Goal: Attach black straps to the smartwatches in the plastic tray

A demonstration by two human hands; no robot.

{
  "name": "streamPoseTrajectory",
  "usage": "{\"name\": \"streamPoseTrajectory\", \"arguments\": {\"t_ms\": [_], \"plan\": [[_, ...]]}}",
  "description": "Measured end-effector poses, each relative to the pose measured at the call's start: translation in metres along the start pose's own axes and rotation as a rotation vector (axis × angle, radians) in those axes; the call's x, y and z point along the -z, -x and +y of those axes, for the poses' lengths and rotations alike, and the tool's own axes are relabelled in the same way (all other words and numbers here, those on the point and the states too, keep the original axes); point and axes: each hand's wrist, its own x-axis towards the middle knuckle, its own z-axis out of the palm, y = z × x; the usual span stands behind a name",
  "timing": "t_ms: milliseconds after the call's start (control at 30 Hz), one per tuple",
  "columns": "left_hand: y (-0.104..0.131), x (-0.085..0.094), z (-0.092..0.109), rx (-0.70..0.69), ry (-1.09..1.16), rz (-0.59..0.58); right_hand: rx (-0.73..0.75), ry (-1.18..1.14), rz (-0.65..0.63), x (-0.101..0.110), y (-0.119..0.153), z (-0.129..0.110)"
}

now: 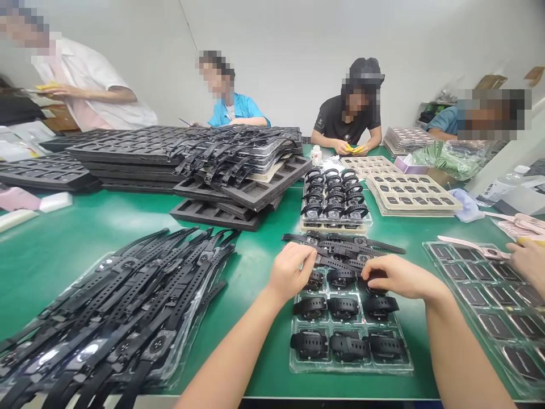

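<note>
A clear plastic tray lies in front of me, its near rows filled with black watches whose straps are closed into loops. At its far end, black watches with straps laid out flat lie across it. My left hand is closed at the left edge of these straps; what its fingers hold is too small to make out. On the right side, my right hand has its fingers curled round a black watch in the third row from the near edge.
Many open-strap watches cover a tray on the left. Behind stand black foam trays and a tray of looped watches. At right is another tray, with a co-worker's hand beside it. Several people sit or stand across the green table.
</note>
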Motion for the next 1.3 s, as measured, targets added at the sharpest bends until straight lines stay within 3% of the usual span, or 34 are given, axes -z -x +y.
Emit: {"name": "streamPoseTrajectory", "arguments": {"t_ms": [167,333,400,500,567,900,1300], "plan": [[-0.001,0.001,0.000,-0.001,-0.005,-0.002,0.024,0.039,0.032,-0.008,-0.007,0.002],[0.001,0.000,0.000,0.014,-0.008,-0.011,0.124,0.035,-0.023,-0.005,-0.002,-0.005],[0.002,-0.002,0.001,0.008,0.000,-0.020,0.089,0.091,0.084,-0.003,-0.001,-0.004],[0.003,-0.004,0.004,0.007,0.010,-0.046,-0.129,0.311,0.341,-0.004,-0.008,0.005],[0.003,-0.004,0.006,0.003,0.017,-0.066,-0.236,0.421,0.390,-0.008,-0.016,0.011],[0.003,-0.009,0.013,-0.005,0.047,-0.134,-0.392,0.596,0.313,-0.019,-0.030,0.008],[0.003,-0.011,0.013,0.006,0.044,-0.156,-0.573,0.503,0.322,-0.017,-0.020,0.022]]}}
